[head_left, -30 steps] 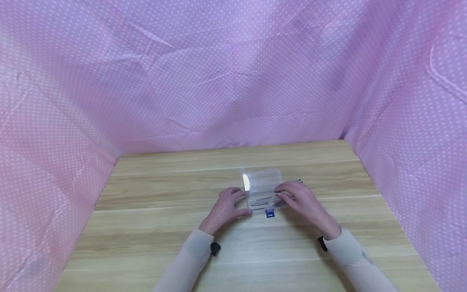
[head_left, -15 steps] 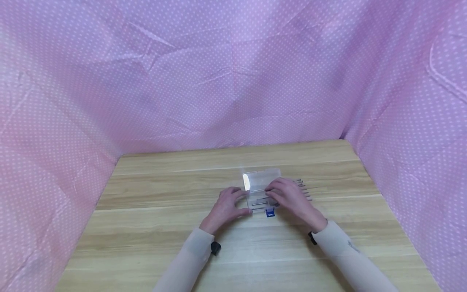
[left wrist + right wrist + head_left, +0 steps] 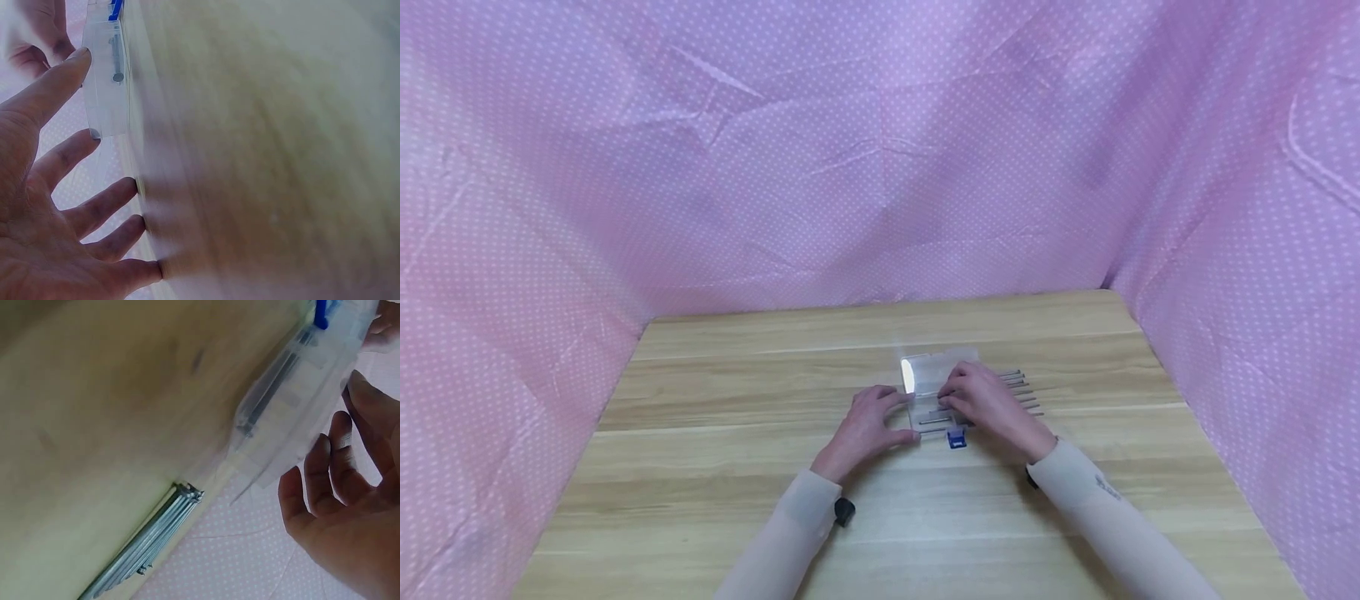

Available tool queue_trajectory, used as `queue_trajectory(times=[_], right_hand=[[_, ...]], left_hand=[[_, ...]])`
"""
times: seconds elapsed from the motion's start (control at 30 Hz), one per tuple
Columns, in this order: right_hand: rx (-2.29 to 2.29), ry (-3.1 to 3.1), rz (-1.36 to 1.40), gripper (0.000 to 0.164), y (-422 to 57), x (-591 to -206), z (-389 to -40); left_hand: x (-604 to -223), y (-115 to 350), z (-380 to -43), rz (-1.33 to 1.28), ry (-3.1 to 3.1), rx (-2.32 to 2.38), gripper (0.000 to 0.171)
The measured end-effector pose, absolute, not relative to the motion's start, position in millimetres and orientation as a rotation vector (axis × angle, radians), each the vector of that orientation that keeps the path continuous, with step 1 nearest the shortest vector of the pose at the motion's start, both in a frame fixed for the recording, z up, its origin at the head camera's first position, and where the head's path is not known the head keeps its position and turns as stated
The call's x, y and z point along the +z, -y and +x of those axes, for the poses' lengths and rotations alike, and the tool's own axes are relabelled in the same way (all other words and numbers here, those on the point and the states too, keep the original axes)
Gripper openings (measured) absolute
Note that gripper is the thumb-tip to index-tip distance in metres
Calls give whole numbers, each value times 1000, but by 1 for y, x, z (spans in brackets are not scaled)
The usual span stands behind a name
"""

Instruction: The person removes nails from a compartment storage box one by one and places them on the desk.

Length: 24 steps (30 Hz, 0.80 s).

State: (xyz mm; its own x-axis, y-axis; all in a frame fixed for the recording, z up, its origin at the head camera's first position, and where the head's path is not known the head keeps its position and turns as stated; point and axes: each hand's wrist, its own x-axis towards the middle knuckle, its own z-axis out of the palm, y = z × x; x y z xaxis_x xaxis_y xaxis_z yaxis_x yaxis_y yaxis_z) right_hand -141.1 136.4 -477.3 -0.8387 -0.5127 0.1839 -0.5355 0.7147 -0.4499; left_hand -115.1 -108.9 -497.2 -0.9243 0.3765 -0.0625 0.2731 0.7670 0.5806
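A clear plastic box lies on the table with its lid laid back. A blue latch hangs at its front edge. Nails lie in the compartments. My left hand grips the box's left end between thumb and index finger; its other fingertips rest on the table, as the left wrist view shows. Over the back part of the box, my right hand has thumb and fingertips together, pinching what looks like a nail, mostly hidden by the fingers. Its palm hides the box's right side.
Several loose nails lie on the wooden table to the right of the box. In the right wrist view they form a bundle of nails. A pink dotted cloth surrounds the table at the back and sides.
My right hand has moved left across the box, uncovering more of the loose nails at the right. My left hand stays at the box's left end.
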Motion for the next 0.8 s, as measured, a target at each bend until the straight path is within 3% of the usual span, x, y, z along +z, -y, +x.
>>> queue_trajectory(times=[0.8], right_hand=[[587, 2874, 1279, 11, -134, -481, -175]], left_hand=[[-495, 108, -112, 483, -2781, 885, 69]])
